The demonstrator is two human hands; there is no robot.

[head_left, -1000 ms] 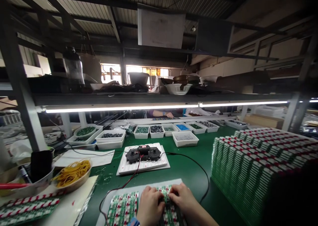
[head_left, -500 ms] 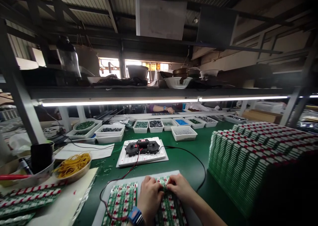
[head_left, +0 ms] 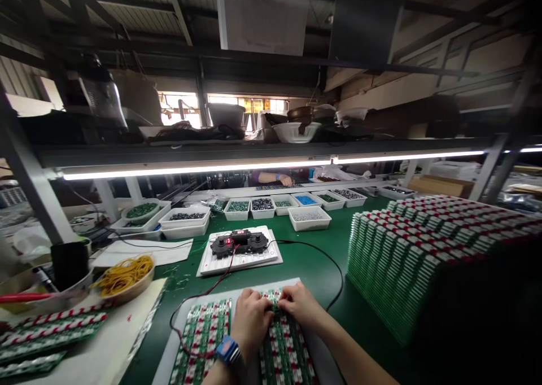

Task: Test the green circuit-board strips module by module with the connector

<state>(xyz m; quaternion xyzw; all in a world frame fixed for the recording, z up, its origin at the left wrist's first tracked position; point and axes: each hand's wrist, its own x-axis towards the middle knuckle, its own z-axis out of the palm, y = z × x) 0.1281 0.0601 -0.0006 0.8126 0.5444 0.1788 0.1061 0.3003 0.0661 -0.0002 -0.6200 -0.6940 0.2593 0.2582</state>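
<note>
Two green circuit board panels with rows of white and red parts lie side by side on a pale sheet (head_left: 243,286). Over the far part of the right-hand circuit board panel (head_left: 283,345), my left hand (head_left: 253,320) and my right hand (head_left: 302,307) work close together, fingertips pinched. Whatever small part sits between the fingers is hidden. My left wrist wears a blue band (head_left: 228,349). Beside that wrist lies the left-hand circuit board panel (head_left: 203,331), crossed by a red and black wire. Beyond, a black device (head_left: 239,244) with a red light rests on a white foam tray (head_left: 205,267).
A tall stack of circuit board panels (head_left: 393,266) stands at right. White bins of small parts, one holding blue parts (head_left: 305,200), line the back. At left are a bowl of yellow rubber bands (head_left: 127,275) and more boards (head_left: 55,334). Another person's arm (head_left: 271,178) shows beyond the shelf.
The view has shifted slightly, so the bench sits a little higher and further left. Both hands stay pinched over the same far part of the right-hand panel.
</note>
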